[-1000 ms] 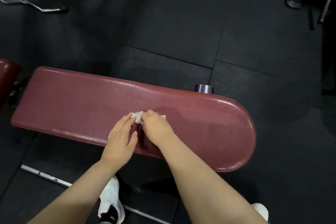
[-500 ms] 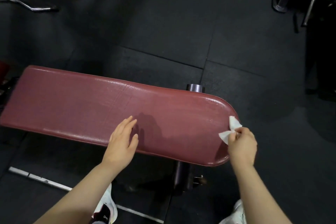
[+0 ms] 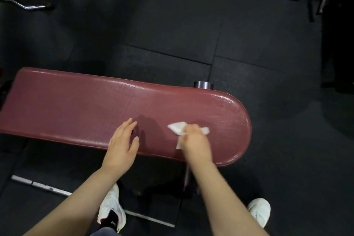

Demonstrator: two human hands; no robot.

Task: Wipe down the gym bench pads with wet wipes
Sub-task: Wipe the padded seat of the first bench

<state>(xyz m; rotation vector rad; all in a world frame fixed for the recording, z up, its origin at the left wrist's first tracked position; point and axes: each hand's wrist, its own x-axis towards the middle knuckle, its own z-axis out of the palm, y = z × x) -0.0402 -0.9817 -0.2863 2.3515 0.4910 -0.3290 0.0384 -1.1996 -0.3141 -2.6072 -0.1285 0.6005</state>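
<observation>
The right hand (image 3: pixel 195 140) pinches a crumpled wet wipe (image 3: pixel 178 127) in its grip and presses it onto the maroon bench pad (image 3: pixel 76 101), toward the pad's rounded right end; the left hand (image 3: pixel 122 143) lies flat beside it, fingers spread and holding nothing, bracing on the near edge. The wipe is bunched small, so I judge it could slip out of the pinch or skip in streaks, leaving strips unwiped; the right hand is blurred, so a fast stroke could carry it past the rounded end and off the pad. The pad's long left stretch lies open for wiping; the near rim sits just above the white shoes (image 3: pixel 112 209), and a metal stub (image 3: pixel 203 84) pokes out behind the far edge, which a wide stroke might knock; the dark rubber floor (image 3: pixel 172 15) lies beyond the bench.
</observation>
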